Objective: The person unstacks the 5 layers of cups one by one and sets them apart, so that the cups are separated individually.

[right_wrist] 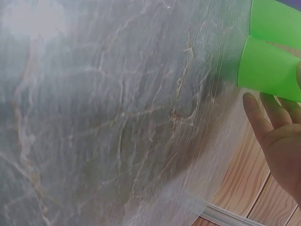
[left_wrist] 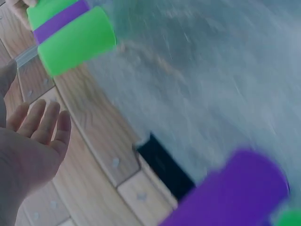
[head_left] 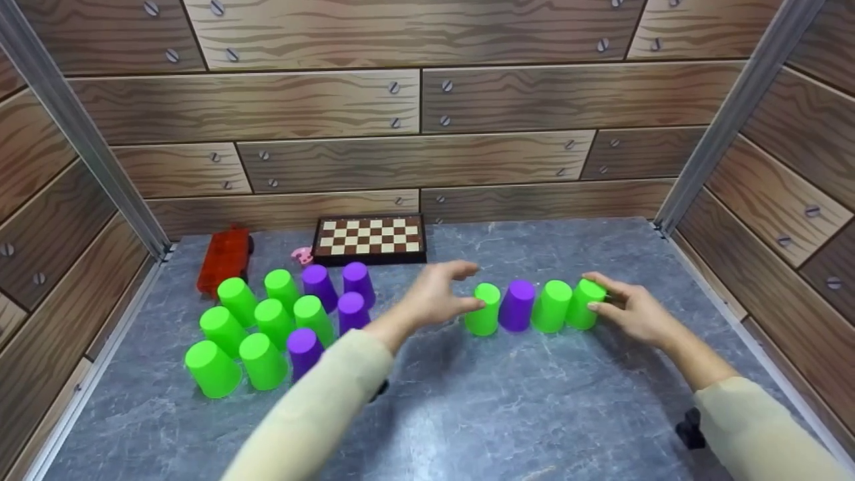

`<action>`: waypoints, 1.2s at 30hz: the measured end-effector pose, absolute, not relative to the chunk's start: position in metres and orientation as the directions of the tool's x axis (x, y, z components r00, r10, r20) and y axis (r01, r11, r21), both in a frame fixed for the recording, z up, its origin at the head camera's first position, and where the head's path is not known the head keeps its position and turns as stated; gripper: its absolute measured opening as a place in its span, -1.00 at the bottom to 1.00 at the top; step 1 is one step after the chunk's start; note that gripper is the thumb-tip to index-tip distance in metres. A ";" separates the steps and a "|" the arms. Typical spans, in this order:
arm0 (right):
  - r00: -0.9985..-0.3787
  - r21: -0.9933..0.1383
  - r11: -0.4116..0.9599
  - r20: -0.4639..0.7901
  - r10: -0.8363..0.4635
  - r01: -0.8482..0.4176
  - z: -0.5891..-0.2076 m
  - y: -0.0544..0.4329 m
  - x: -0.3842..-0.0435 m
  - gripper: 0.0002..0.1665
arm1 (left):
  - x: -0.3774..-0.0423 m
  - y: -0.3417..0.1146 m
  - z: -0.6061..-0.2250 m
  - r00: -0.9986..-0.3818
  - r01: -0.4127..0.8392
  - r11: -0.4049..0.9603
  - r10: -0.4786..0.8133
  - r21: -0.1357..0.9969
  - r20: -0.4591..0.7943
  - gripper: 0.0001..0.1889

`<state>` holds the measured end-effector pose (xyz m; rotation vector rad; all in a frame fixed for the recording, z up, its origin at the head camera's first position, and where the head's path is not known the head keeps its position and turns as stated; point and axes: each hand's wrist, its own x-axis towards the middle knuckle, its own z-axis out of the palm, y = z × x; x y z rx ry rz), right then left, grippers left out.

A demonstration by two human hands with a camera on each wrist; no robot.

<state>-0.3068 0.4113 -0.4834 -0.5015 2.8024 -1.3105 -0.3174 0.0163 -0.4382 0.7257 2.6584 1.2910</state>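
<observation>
A short row of upside-down cups stands on the right half of the table: a green cup [head_left: 483, 310] at the left end, a purple cup [head_left: 517, 306], another green cup [head_left: 552, 307], and a green cup [head_left: 585, 306] at the right end. My right hand [head_left: 636, 314] holds that right-end cup, thumb in front and index finger at its far side. Beside the left-end cup is my left hand [head_left: 437, 294], fingers stretched out and thumb tip at the cup's edge. In the left wrist view the left fingers [left_wrist: 44, 122] are apart from the green cup [left_wrist: 77, 41].
On the left, several green cups [head_left: 212, 369] and purple cups [head_left: 305, 353] stand upside down in a group. Behind them are a red toy vehicle [head_left: 224, 262], a small pink item [head_left: 302, 256] and a checkered board [head_left: 369, 239]. Wood-patterned walls [head_left: 401, 160] enclose the table.
</observation>
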 end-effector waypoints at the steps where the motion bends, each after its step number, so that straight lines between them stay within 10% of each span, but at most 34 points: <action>1: -0.950 -0.749 0.601 0.125 -0.286 -0.279 -0.484 0.412 -0.307 -0.32 | -0.319 0.022 -0.442 -0.884 0.366 0.526 0.453 0.768 0.112 -0.28; 15: -0.953 -0.754 0.600 0.114 -0.282 -0.267 -0.479 0.408 -0.304 -0.30 | -0.316 0.031 -0.460 -0.876 0.385 0.515 0.464 0.766 0.128 -0.41; 36: -0.951 -0.731 0.626 0.104 -0.292 -0.272 -0.482 0.411 -0.307 -0.29 | -0.251 -0.121 -0.425 -0.856 0.478 0.557 0.470 0.679 0.216 -0.44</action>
